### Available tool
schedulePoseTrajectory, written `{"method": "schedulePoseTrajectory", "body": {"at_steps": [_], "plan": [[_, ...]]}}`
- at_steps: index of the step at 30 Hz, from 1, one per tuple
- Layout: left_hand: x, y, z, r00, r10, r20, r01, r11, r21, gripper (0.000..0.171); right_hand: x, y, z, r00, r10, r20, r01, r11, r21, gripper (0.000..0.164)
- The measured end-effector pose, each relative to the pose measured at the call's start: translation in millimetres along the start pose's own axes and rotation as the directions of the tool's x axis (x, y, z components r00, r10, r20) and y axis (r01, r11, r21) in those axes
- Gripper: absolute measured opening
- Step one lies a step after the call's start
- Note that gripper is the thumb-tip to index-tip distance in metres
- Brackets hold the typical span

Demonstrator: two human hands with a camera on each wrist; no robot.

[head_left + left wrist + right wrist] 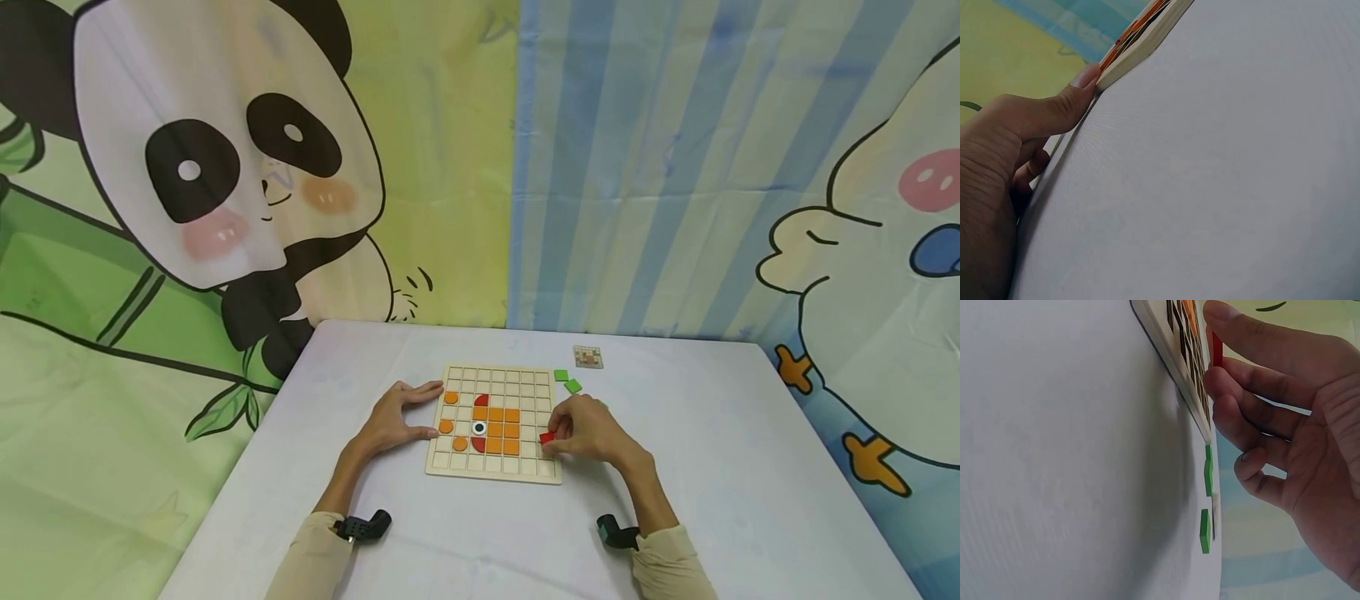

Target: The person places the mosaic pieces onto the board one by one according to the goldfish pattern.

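Note:
A pale wooden grid board (pixel 536 382) lies flat on the white table. My left hand (pixel 392 418) rests at the board's left edge with its thumb and fingers spread, the thumb (pixel 1075 100) touching the side of the board in the left wrist view. Between thumb and fingers my right hand (pixel 588 429) pinches a small red tile (pixel 547 437) over the board's right columns; that tile (pixel 1217 349) stands on edge in the right wrist view. On the grid sit a block of orange squares (pixel 512 430), a round eye piece (pixel 479 428), red curved pieces (pixel 482 400) and orange discs (pixel 451 398).
Green square tiles (pixel 573 386) lie off the board's upper right corner, and another green tile (pixel 1205 531) shows near my right hand. Farther back is a small patterned card (pixel 588 357). Behind the table hangs a cartoon-printed curtain (pixel 450 167).

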State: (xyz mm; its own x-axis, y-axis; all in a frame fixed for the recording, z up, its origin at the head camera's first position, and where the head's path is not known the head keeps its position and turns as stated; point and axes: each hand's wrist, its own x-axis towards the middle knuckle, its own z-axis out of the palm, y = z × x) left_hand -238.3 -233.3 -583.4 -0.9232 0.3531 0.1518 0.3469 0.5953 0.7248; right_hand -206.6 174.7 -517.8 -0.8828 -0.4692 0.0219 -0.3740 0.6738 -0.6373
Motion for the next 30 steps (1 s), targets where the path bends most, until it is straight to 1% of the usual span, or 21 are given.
{"method": "schedulePoseTrajectory", "body": {"at_steps": [11,20,24,30], "plan": [[1.2,-1.3,-0.1,1.0,0.003,0.001,-0.003,1.0,0.014,0.086,3,-14,12,1.0,-0.014,-0.019,0.012,0.995,-0.104,0.03],[0.0,1.0,-0.7,1.0,-0.008,0.004,0.008,1.0,0.017,0.087,3,-19,18,0.999,-0.03,-0.043,0.022,0.986,-0.165,0.036],[-0.1,1.0,-0.8,1.0,-0.004,0.003,0.004,1.0,0.017,0.087,5,-18,21,0.999,-0.035,-0.038,0.028,0.983,-0.182,0.035],[-0.3,1.1,-0.9,1.0,-0.005,0.006,0.004,1.0,0.015,0.087,6,-18,24,0.999,-0.043,-0.032,0.037,0.985,-0.169,0.034]]}}
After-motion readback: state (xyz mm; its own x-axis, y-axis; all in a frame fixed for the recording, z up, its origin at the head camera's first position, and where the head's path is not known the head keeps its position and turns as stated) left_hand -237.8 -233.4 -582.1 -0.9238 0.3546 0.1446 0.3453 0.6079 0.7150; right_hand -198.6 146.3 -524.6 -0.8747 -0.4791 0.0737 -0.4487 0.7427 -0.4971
